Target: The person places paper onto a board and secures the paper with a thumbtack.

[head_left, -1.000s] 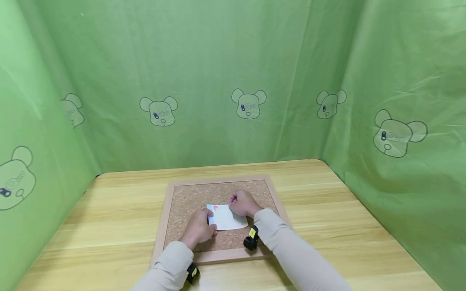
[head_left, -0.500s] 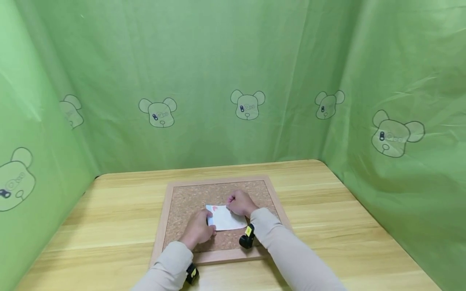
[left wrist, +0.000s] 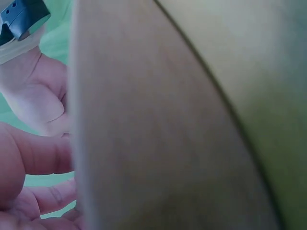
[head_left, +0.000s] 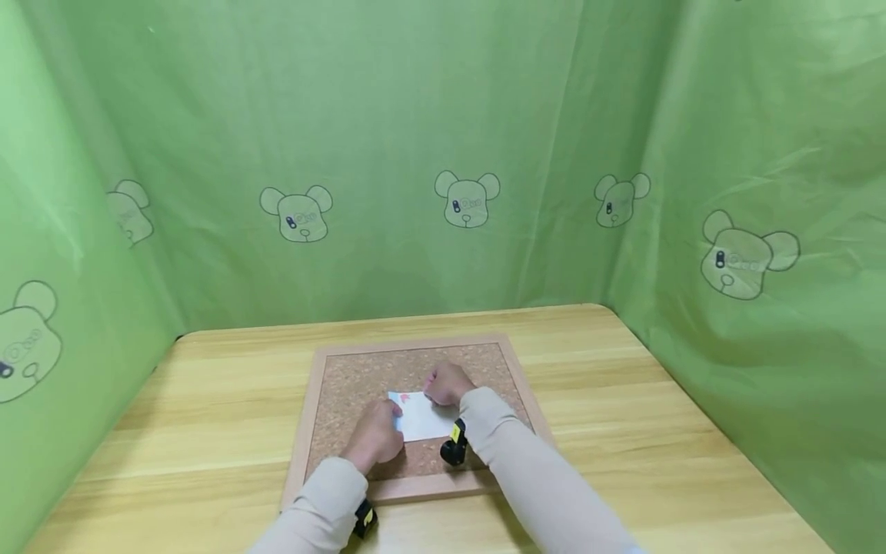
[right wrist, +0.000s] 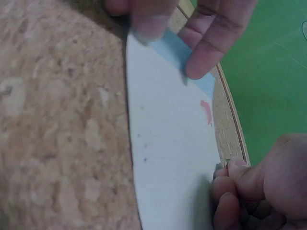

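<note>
A white paper sheet (head_left: 424, 421) with a blue border and a red mark lies on the cork board (head_left: 353, 377). My left hand (head_left: 377, 435) holds down its left end. In the right wrist view, two spread fingertips (right wrist: 199, 67) press on the blue strip (right wrist: 175, 50). At the paper's top edge is my right hand (head_left: 446, 384), with thumb and fingers pinched together. Between these fingertips shows a small greyish-green, pin-like piece (right wrist: 220, 166), mostly hidden; I cannot tell its exact kind. The left wrist view shows mainly the board's wooden frame (left wrist: 153, 120), covering the fingertips.
The board's pale wooden frame (head_left: 429, 486) rests on a light wood table (head_left: 609, 400). Green curtains (head_left: 388, 254) with bear-head prints stand round the back and both sides. Black wrist cameras (head_left: 453, 452) sit below the sleeves.
My right hand has shifted slightly left along the paper's top edge, its fist turning over and the forearm following. The left hand stays at the paper's left end.
</note>
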A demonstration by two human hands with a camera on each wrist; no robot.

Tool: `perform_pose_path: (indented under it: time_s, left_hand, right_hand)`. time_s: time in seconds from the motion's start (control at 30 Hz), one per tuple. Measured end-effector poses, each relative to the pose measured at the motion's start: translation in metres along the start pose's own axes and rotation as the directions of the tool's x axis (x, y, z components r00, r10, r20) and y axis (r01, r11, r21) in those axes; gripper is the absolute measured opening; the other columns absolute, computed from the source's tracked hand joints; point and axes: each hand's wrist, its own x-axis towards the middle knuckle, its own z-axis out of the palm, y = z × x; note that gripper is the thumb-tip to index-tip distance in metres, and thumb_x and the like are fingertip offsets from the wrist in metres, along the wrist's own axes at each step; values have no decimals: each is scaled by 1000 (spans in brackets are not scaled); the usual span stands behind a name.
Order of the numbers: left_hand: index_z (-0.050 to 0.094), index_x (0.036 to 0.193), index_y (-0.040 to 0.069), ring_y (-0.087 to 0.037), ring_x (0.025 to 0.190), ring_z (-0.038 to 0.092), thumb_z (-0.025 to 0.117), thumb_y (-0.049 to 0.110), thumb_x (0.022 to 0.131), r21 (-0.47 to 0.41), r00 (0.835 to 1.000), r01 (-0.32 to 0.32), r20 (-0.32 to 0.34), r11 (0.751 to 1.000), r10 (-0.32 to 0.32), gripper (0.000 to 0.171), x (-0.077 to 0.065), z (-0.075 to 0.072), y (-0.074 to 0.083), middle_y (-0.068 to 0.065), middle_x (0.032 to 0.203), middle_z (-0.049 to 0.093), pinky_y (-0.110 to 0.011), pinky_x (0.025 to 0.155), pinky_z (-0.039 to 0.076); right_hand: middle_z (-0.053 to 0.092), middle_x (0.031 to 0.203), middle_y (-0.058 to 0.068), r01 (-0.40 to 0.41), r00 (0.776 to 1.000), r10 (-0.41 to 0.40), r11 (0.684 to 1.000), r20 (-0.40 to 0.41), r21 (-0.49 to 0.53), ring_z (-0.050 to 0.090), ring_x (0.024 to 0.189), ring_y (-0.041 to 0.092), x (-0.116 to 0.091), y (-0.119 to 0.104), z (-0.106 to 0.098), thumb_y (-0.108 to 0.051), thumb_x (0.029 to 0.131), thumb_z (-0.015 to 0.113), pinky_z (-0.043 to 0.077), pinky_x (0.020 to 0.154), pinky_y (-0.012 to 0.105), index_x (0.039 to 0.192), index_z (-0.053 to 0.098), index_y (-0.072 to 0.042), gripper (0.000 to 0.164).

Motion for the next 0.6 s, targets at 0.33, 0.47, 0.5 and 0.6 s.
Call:
perform_pose_path:
  time_s: [0.33,0.47,0.5,0.6]
  left_hand:
    - [64,101,-8,-34,97,56,66,-8,71,48,1000,-17,-19,999,18,30,-1,1,-1,-23,103,56,-46,90,49]
    - [64,100,-7,-33,99,55,66,-7,72,58,1000,-10,-16,998,11,28,0,2,-2,-22,103,56,-46,92,48]
    - [64,100,-7,-33,99,55,66,-8,72,58,1000,-7,-14,998,8,28,-1,2,-2,-22,103,55,-46,92,47]
    - [64,101,-6,-31,94,54,66,-8,72,53,1000,0,-12,999,0,30,-2,2,-1,-20,101,54,-45,90,48]
  right_hand:
    - [45,50,0,-61,998,61,997,3,-45,40,44,13,1,-5,0,-7,89,54,30,41,24,56,47,-13,34]
    - [43,46,-1,-83,997,83,995,-2,-56,38,41,11,1,-7,-1,-6,87,55,28,39,23,54,46,-13,36]
    - [42,46,-1,-80,997,80,995,-8,-61,37,40,11,1,-8,-1,-5,86,56,27,38,23,53,45,-13,36]
    - [41,49,0,-78,997,75,994,-30,-82,35,43,12,0,-9,2,-3,83,57,27,39,24,52,45,-12,34]
